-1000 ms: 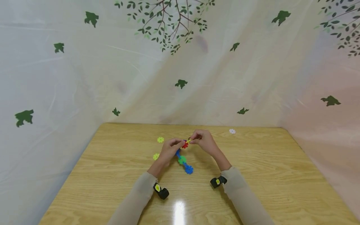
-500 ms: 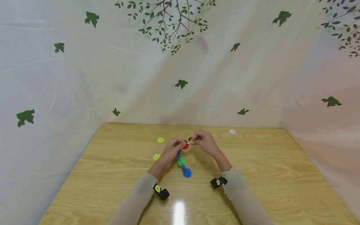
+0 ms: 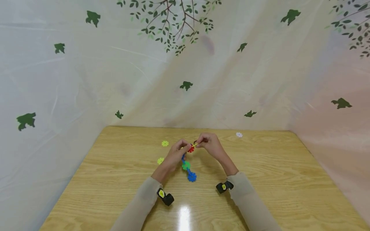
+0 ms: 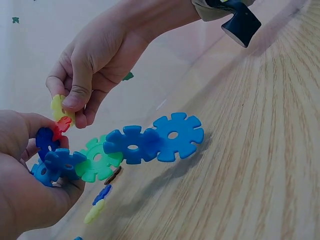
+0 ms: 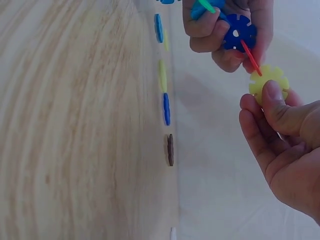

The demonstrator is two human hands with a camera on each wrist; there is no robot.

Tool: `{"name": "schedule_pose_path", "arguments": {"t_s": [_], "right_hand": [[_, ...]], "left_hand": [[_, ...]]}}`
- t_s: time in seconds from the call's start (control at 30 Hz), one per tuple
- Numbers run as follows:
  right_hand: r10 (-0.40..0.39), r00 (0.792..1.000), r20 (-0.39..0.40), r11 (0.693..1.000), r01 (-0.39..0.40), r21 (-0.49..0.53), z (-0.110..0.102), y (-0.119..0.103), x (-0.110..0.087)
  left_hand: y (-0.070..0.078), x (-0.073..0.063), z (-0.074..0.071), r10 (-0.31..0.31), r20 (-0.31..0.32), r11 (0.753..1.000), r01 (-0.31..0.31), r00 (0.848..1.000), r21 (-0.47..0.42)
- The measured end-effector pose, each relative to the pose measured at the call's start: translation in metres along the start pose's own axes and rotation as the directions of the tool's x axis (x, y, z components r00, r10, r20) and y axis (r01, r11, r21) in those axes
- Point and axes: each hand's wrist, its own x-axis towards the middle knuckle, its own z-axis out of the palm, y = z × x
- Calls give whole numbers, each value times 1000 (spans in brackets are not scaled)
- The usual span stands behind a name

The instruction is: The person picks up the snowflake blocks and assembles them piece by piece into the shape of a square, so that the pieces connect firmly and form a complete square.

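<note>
A chain of interlocking plastic snowflake discs hangs from my left hand (image 3: 174,154), which grips its upper end. In the left wrist view it runs from a dark blue disc (image 4: 46,143) through further blue ones and a green disc (image 4: 99,157) to a blue end disc (image 4: 178,136) near the tabletop. A red disc (image 4: 61,128) juts up from the dark blue one, by the left fingertips. Thumb and fingers of my right hand (image 3: 210,145) pinch a yellow disc (image 5: 268,84), its edge meeting the red disc's edge.
Loose on the wooden table (image 3: 274,179) lie yellow discs (image 3: 165,143) to the left and a white disc (image 3: 239,134) at the back right. A brown disc (image 5: 170,150) and a blue disc (image 5: 166,109) lie beyond the hands. A printed curtain (image 3: 144,96) encloses the back and sides.
The chain's hanging end has swung slightly left and toward the body. Both hands stay almost in place, with the yellow disc still held at the red one.
</note>
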Motion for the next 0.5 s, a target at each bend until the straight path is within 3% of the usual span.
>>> {"name": "schedule_pose_path", "arguments": {"t_s": [0.3, 0.5], "right_hand": [[-7, 1000, 0, 1000, 7, 17, 1, -10, -1], [-3, 1000, 25, 998, 5, -60, -1, -7, 0]], "left_hand": [[3, 0, -1, -4, 27, 1000, 3, 1000, 10], [4, 4, -10, -67, 54, 997, 65, 996, 28]]}}
